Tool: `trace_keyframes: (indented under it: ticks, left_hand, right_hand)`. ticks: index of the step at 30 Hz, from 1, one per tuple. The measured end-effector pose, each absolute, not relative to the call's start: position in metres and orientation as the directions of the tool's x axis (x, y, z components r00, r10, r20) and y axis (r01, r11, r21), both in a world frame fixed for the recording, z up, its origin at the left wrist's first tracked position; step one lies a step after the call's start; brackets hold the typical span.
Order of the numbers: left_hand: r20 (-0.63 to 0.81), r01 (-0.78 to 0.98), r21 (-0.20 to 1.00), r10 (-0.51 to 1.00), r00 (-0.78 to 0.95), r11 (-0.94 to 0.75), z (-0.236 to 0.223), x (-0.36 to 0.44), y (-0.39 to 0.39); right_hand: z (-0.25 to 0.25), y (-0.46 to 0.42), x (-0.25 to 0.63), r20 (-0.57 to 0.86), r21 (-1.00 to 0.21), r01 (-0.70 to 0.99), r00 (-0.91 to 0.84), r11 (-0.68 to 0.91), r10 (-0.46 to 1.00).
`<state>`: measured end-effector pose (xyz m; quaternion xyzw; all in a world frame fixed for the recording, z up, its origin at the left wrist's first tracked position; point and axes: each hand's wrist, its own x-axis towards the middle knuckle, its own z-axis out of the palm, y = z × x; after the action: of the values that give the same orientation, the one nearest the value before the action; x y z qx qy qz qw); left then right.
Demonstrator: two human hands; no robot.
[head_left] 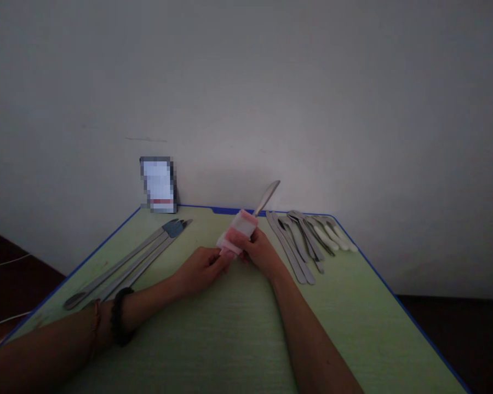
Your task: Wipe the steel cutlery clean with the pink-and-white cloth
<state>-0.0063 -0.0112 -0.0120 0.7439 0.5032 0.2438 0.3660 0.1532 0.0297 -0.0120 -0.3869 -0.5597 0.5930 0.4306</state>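
A pink and white cloth (246,223) is folded around the lower part of a table knife (267,197), whose bare blade points up to the right. My left hand (205,266) pinches the cloth at its lower left end. On the other side, my right hand (263,250) is closed around the cloth with the thumb lying across its front. The knife's handle is hidden by the cloth and fingers. Both hands are above the middle of the green table (238,328).
Long metal cutlery (123,265) lies on the left, with a blue-grey band (173,227) around one end. Several knives (290,249) and other cutlery, some with white handles (328,238), lie at right. A phone (160,183) leans on the wall (246,98) behind.
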Motion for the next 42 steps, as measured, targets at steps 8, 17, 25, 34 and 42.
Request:
trace_keyframes:
  ticks: [8,17,25,34,42]
  left_hand:
    - [-0.02,0.602,0.771,0.936,0.353,-0.21,-0.012,-0.008,-0.009]
    - [-0.138,0.475,0.879,0.933,0.332,-0.039,-0.011,-0.007,-0.009]
    - [-0.088,0.49,0.862,0.913,0.398,-0.131,-0.011,-0.007,-0.01]
    - [-0.063,0.468,0.832,0.787,0.614,-0.298,-0.01,-0.014,-0.014]
    - [-0.074,0.483,0.855,0.878,0.472,-0.188,-0.01,-0.009,-0.012]
  right_hand:
    - [-0.015,0.032,0.154,0.036,-0.991,-0.136,-0.364,-0.015,0.931]
    - [-0.021,0.035,0.155,0.035,-0.985,-0.171,-0.38,-0.033,0.924]
    - [-0.023,0.037,0.157,0.052,-0.993,-0.117,-0.369,0.009,0.928]
    - [-0.015,0.04,0.153,-0.016,-0.853,-0.517,-0.106,-0.069,0.994]
    - [-0.033,0.043,0.155,0.036,-0.945,-0.321,-0.282,-0.059,0.959]
